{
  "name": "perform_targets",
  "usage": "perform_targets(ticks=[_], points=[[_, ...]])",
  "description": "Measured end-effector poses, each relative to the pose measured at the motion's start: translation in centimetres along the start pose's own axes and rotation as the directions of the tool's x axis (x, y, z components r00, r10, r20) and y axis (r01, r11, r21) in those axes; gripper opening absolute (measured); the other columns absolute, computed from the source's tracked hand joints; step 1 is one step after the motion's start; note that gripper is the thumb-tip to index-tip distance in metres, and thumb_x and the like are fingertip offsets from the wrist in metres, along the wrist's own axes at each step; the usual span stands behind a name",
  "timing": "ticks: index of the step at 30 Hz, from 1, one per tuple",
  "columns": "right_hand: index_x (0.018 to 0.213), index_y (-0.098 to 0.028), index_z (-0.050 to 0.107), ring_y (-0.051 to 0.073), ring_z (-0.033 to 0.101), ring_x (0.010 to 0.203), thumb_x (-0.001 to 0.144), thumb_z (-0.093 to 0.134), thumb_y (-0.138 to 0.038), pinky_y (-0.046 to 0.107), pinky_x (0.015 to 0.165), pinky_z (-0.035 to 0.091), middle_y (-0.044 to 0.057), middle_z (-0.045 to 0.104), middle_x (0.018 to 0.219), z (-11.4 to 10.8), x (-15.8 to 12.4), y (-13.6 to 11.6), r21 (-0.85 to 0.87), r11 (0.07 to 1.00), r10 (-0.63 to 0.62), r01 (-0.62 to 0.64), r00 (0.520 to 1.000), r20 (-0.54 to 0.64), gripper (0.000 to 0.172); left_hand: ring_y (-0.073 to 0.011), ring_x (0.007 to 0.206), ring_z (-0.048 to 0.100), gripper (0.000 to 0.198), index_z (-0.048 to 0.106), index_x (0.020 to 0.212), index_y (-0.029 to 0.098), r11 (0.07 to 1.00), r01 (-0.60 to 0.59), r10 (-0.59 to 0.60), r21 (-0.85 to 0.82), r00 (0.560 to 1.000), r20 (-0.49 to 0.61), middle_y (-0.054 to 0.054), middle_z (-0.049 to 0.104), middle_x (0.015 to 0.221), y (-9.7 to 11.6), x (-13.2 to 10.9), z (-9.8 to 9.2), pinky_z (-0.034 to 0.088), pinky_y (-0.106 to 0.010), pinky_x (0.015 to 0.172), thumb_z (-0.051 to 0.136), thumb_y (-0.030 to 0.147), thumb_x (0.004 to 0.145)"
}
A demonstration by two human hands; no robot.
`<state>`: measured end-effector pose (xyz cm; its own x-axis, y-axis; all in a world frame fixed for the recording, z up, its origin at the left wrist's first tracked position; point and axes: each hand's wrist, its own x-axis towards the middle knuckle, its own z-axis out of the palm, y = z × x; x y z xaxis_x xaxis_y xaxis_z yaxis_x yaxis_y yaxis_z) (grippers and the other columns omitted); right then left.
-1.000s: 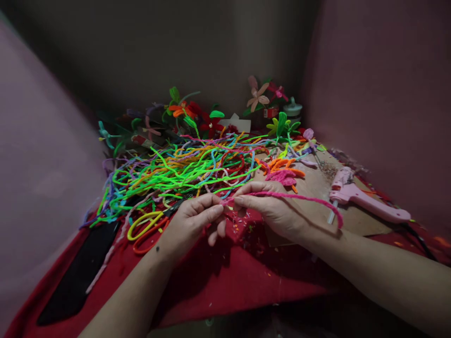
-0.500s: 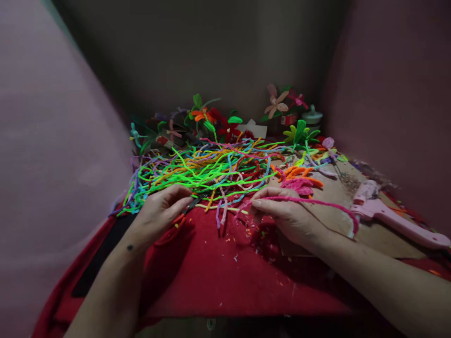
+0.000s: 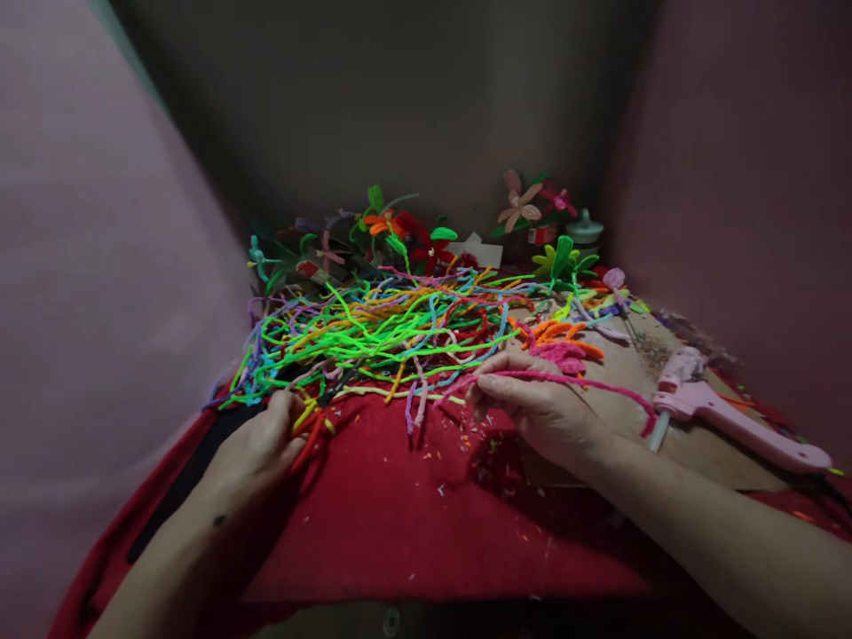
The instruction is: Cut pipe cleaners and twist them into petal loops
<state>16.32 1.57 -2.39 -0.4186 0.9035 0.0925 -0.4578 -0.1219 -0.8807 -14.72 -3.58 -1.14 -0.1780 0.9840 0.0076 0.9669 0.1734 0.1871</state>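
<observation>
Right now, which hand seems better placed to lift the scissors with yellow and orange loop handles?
Probably the left hand: it is at the scissors, while the right hand pinches a long, fuzzy, bright-pink stem.

A heap of pipe cleaners [image 3: 373, 328] lies on the bench [image 3: 413, 524]. Behind the heap are flowers [image 3: 382, 224], with a jar [image 3: 584, 232] behind its right end. Right of the heap, a glue gun [image 3: 732, 422] lies on cardboard [image 3: 629, 357]. Before the heap's left end are the left hand [image 3: 259, 444] and scissors [image 3: 311, 439]; before its right end, the right hand [image 3: 532, 404] and a strand [image 3: 599, 387].
</observation>
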Motion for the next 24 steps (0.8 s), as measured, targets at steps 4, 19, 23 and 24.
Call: perform_targets(ticks=[4, 19, 23, 24], points=[[0.070, -0.017, 0.065, 0.012, 0.060, 0.059, 0.070, 0.070, -0.024, 0.026, 0.059, 0.046, 0.000, 0.066, 0.065, 0.2, -0.1, -0.1, 0.029, 1.000, -0.006, 0.005, 0.999, 0.039, 0.008, -0.0160, 0.061, 0.054, 0.029, 0.043, 0.084, 0.022, 0.870, -0.030, -0.028, -0.492, 0.993, -0.110, 0.002, 0.055, 0.069, 2.9, -1.1, -0.1, 0.041, -0.027, 0.055, 0.062, 0.037, 0.067], [0.073, -0.017, 0.066, 0.012, 0.058, 0.060, 0.071, 0.071, -0.026, 0.026, 0.060, 0.044, 0.001, 0.064, 0.064, 0.0, 0.0, 0.4, -0.049, 0.999, 0.003, -0.005, 0.999, -0.035, 0.011, -0.0041, 0.050, 0.049, 0.053, 0.047, 0.094, 0.020, 0.216, 0.137, 0.251, -0.967, 0.949, 0.190, 0.009, 0.053, 0.065, 14.0, 1.4, 0.4, 0.037, -0.015, 0.048, 0.080, 0.013, 0.053], [0.075, -0.018, 0.067, 0.012, 0.058, 0.060, 0.071, 0.071, -0.028, 0.026, 0.060, 0.045, 0.000, 0.065, 0.067, 0.0, 0.0, 0.9, -0.001, 0.997, 0.072, -0.072, 0.997, -0.041, 0.011, -0.0052, 0.051, 0.050, 0.052, 0.046, 0.094, 0.021, 0.156, 0.174, 0.295, -0.972, 0.931, 0.214, 0.008, 0.053, 0.067, 14.1, 1.1, 1.2, 0.040, -0.017, 0.050, 0.080, 0.015, 0.055], [0.075, -0.018, 0.068, 0.012, 0.057, 0.061, 0.071, 0.071, -0.028, 0.026, 0.061, 0.045, 0.001, 0.065, 0.068, 0.0, 0.0, 1.0, -0.015, 0.997, 0.075, -0.075, 0.997, -0.034, 0.012, -0.0054, 0.052, 0.050, 0.050, 0.046, 0.094, 0.020, 0.136, 0.175, 0.320, -0.975, 0.924, 0.210, 0.007, 0.054, 0.067, 14.2, 1.0, 1.4, 0.041, -0.018, 0.051, 0.079, 0.015, 0.057]])
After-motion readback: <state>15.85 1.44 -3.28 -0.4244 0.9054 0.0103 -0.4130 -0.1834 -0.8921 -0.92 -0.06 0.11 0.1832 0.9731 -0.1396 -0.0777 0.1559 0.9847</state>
